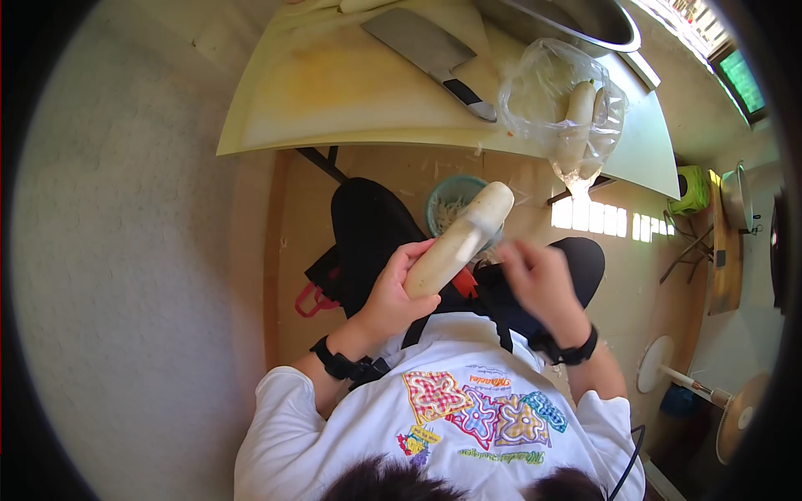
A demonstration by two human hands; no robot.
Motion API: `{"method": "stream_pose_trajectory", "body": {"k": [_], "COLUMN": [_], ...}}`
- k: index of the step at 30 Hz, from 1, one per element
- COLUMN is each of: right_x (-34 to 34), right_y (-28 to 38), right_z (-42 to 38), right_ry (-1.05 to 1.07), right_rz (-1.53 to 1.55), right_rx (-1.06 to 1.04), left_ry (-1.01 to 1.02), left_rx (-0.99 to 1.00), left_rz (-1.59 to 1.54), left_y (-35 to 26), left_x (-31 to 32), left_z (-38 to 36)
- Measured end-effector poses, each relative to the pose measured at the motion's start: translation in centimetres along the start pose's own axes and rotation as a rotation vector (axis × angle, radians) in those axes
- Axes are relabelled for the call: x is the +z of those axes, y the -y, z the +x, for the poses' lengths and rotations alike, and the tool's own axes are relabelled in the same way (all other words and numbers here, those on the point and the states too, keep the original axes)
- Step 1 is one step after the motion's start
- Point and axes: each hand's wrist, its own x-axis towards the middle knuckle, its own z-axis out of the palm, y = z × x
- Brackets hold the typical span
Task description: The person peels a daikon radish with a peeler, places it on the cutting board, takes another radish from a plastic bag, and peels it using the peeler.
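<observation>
Looking down through the head view, I see my left hand (393, 298) wrapped around the near end of a long white radish (451, 252), which slants away from me and to the right, above my lap. My right hand (543, 280) is beside it with fingers curled, blurred; a greyish smear shows against the radish, but I cannot tell what that hand grips, if anything. Below the radish's far end, between my knees, a blue-green basin (429, 210) contains pale shreds (449, 210). In front of me is the tabletop (652, 150), with a cutting board (326, 75) and a cleaver (422, 46) whose dark handle points toward the clear plastic bag (522, 79). More white radishes (576, 108) lie inside that bag, near a metal bowl (622, 32).
</observation>
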Motion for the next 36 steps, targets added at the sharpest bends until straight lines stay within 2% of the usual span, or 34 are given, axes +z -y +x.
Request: {"method": "stream_pose_trajectory", "body": {"k": [1, 2, 3, 4, 6, 8, 11, 12, 14, 15, 16, 17, 18, 19, 20, 22, 27, 29, 30, 31, 32, 33, 35, 36], "right_x": [-2.1, -4.5, -8.0, -12.5, -19.1, -24.4, -24.7, -21.2, -14.3, -11.0, -6.9, -4.3, -1.8, -0.1, 1.4, 3.2, 3.3, 1.9, 0.4, -2.0, -6.8, -13.2, -21.0, -24.1], "right_y": [-2.3, -4.2, -6.8, -5.6, -4.2, -4.4, -4.7, -1.8, 0.2, -1.3, -0.9, 0.7, 2.5, 3.6, 3.9, 4.6, 4.6, 3.6, 1.9, -1.4, -5.1, -8.9, -4.4, -4.1], "right_z": [1.1, 1.7, 2.0, 1.1, 0.2, -2.8, -3.7, -1.9, 0.1, -0.8, -1.0, -0.8, -0.9, -1.0, -1.1, -1.0, -0.3, 0.9, 2.5, 4.5, 6.5, 6.6, 3.2, 1.3], "right_ry": [-0.08, -0.287, -0.511, -0.638, -1.01, -1.021, -0.923, -1.068, -0.986, -0.71, -0.44, -0.19, -0.097, 0.008, 0.06, 0.086, 0.092, 0.018, -0.14, -0.331, -0.554, -0.714, -1.17, -1.196], "right_rz": [-0.006, 0.182, 0.285, 0.355, 0.569, 0.782, 0.828, 0.803, 0.653, 0.502, 0.622, 0.278, 0.202, 0.238, 0.233, 0.201, 0.115, -0.046, -0.041, 0.01, 0.076, 0.099, 0.609, 0.632], "right_rx": [0.197, 0.339, 0.281, 0.283, 0.094, -0.127, -0.241, -0.119, 0.087, 0.131, 0.085, 0.006, -0.065, -0.014, -0.02, -0.073, -0.139, -0.195, -0.142, 0.069, -0.031, 0.031, 0.174, 0.112], "left_ry": [0.001, 0.036, 0.068, 0.063, 0.04, 0.03, 0.004, 0.001, -0.003, -0.004, -0.006, -0.009, -0.029, -0.05, -0.056, -0.099, -0.167, -0.173, -0.161, -0.149, -0.152, -0.137, -0.141, -0.146], "left_rx": [0.002, -0.028, -0.057, -0.056, -0.028, -0.017, -0.014, 0.009, 0.034, 0.09, 0.142, 0.136, 0.155, 0.172, 0.162, 0.339, 0.304, 0.305, 0.317, 0.325, 0.318, 0.371, 0.413, 0.405], "left_rz": [-0.002, -0.026, -0.05, -0.054, 0.01, 0.014, -0.009, 0.006, 0.022, 0.086, 0.152, 0.156, 0.235, 0.314, 0.315, 0.538, 0.54, 0.531, 0.56, 0.587, 0.583, 0.623, 0.666, 0.658], "left_y": [-0.3, -0.9, -1.4, -1.8, -2.6, -2.6, -2.2, -2.1, -2.0, -1.9, -1.9, -1.9, -1.9, -1.9, -2.1, -2.4, -1.8, -1.8, -2.0, -2.1, -2.5, -3.1, -3.6, -3.8], "left_x": [-0.2, -0.5, -0.7, -0.8, -0.8, -1.2, -1.4, -1.5, -1.5, -1.4, -1.2, -1.0, -0.8, -0.7, -0.6, -0.5, -0.7, -0.8, -0.8, -0.7, -0.7, -0.8, -0.9, -0.9], "left_z": [-0.3, -0.4, -0.4, -0.2, -0.1, 0.6, 1.2, 1.4, 1.7, 1.9, 2.1, 2.3, 2.3, 2.1, 2.0, 1.9, 1.3, 1.3, 1.2, 0.8, 0.5, 0.5, 0.4, 0.3]}}
